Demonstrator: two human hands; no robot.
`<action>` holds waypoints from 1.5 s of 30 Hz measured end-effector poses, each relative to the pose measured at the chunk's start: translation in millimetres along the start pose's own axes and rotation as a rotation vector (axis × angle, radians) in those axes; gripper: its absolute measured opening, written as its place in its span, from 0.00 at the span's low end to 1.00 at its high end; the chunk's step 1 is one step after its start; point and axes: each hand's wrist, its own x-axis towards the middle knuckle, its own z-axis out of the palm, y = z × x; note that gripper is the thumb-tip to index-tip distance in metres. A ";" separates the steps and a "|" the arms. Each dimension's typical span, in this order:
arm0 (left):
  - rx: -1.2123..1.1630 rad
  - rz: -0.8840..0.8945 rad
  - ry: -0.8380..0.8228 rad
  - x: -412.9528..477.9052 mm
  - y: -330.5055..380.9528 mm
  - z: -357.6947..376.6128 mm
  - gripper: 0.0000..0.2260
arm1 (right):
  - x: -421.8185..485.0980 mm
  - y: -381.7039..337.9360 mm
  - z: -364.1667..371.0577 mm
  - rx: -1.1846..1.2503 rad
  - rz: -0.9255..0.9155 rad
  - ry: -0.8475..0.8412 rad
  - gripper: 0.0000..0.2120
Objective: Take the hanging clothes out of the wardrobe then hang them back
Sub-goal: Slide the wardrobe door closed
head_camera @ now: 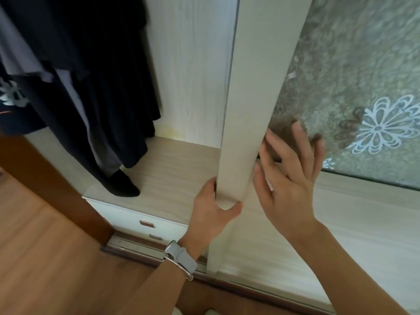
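- Both hands are at the door (256, 92), none on clothing. Left hand (212, 213) is curled round the door's near edge low down, thumb on the front face, fingers hidden behind the edge. It wears a grey watch (181, 258) and a thin bangle.
- Right hand (289, 178) is spread wide, fingers apart, palm toward the door's patterned glass (363, 87). Whether the palm presses the glass or hovers just off it, I cannot tell; it grips nothing.
- Clothes (95, 87), dark and grey, hang inside the wardrobe at upper left. Their hems reach down to the shelf (177, 169) in its left part, one dark fold lying on it near the front edge. Hangers and rail are out of view above.
- Clothes sit well apart from both hands, up and to the left, with bare shelf between them and the left hand.
- Drawers (136, 221) lie below the shelf's front edge, and the door's track runs along the wooden floor (45, 258).
- Judged from this, the task looks to be at either end: the door is being worked and every visible garment is hanging. Which end, I cannot tell; no garment is out.
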 end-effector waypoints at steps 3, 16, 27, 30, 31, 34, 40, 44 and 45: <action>-0.001 -0.027 0.026 4.0 -8.8 -16.2 0.25 | 5.6 -16.0 14.4 0.001 -0.014 0.011 0.14; 0.087 0.032 0.185 42.8 -67.8 -157.4 0.30 | 45.1 -140.8 114.0 -0.060 -0.112 -0.072 0.21; 0.235 0.136 0.319 100.2 -86.3 -313.7 0.38 | 99.8 -259.6 203.2 -0.083 -0.228 -0.014 0.16; 0.472 0.254 0.492 113.2 -105.0 -345.3 0.32 | 117.9 -280.7 220.1 -0.044 -0.242 0.008 0.16; 0.508 0.263 0.534 117.8 -110.8 -354.8 0.31 | 122.3 -287.0 226.0 -0.034 -0.250 0.005 0.16; 0.500 0.192 0.542 124.1 -117.2 -376.5 0.33 | 132.1 -306.2 242.4 0.003 -0.269 -0.030 0.17; 0.428 0.034 0.505 127.5 -123.3 -412.7 0.34 | 144.9 -343.5 267.1 0.029 -0.299 -0.126 0.19; 0.461 -0.003 0.602 131.8 -129.1 -431.8 0.31 | 152.1 -364.7 280.9 0.078 -0.290 -0.159 0.20; 0.455 -0.012 0.638 132.8 -130.3 -434.9 0.32 | 153.8 -368.7 283.8 0.085 -0.292 -0.166 0.20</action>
